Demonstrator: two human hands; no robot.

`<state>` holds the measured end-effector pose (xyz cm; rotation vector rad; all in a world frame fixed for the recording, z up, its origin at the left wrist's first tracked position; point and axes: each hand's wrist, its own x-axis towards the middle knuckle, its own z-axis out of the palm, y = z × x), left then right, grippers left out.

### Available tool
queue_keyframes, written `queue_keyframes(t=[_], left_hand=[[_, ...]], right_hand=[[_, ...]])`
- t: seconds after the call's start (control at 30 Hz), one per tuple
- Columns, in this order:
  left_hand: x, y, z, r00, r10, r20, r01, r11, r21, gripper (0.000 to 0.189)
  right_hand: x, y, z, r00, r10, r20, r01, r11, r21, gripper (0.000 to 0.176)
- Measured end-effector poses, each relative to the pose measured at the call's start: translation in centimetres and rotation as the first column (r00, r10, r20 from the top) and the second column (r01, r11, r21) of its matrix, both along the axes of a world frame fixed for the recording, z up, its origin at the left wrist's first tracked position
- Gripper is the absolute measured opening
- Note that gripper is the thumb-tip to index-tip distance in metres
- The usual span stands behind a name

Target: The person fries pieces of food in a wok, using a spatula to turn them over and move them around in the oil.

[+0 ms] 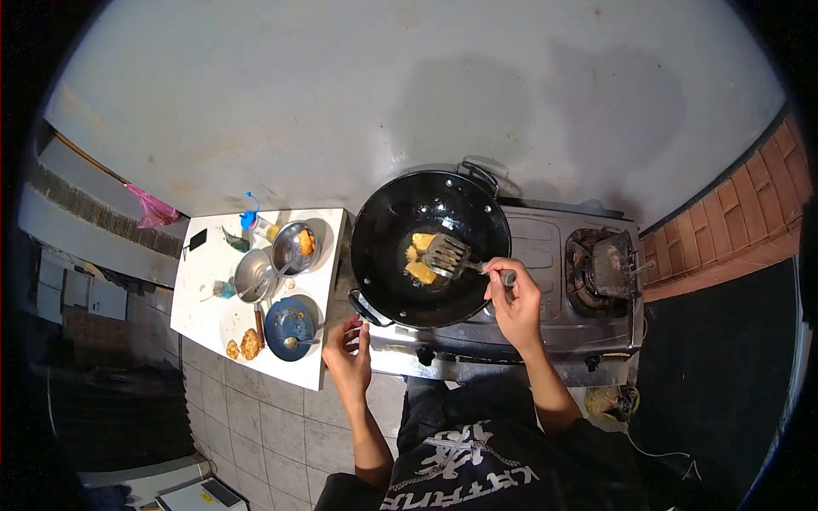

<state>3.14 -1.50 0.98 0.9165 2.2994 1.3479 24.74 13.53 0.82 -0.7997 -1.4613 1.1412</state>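
Note:
A large black wok (383, 221) sits on the stove, with several golden fried pieces (420, 271) in a little oil near its middle. My right hand (516, 307) grips the handle of a slotted spatula (447, 255). Its metal blade lies over the right side of the pieces and partly hides them. Beside the wok's near-left loop handle (366, 310) is my left hand (348, 353), fingers loosely bent and thumb apart, fingertips right at the handle.
On the left, a white table (200, 285) holds metal bowls (252, 274), a blue bowl with a spoon (288, 328), fried pieces on a plate (250, 344), a blue-capped bottle (256, 223) and a phone (198, 239). A second burner (588, 277) stands right of the wok.

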Motion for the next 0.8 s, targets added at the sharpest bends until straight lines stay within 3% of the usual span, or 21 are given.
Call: queue_keyframes(t=[0.13, 0.53, 0.8], left_hand=[[0.1, 0.1, -0.2, 1.0, -0.018, 0.009, 0.017, 1.0, 0.013, 0.022], [1.0, 0.5, 0.8, 0.999, 0.002, -0.036, -0.004, 0.998, -0.057, 0.022], [1.4, 0.6, 1.0, 0.995, 0.046, -0.09, -0.054, 0.995, -0.083, 0.019]], right_hand=[[-0.3, 0.1, -0.3, 0.999, -0.022, -0.036, 0.017, 0.993, -0.119, 0.007], [-2.2, 1.7, -1.3, 1.0, 0.002, -0.028, -0.005, 0.995, -0.099, 0.006], [-0.5, 2.2, 0.7, 0.99, -0.047, -0.134, 0.025, 0.987, -0.159, 0.008]])
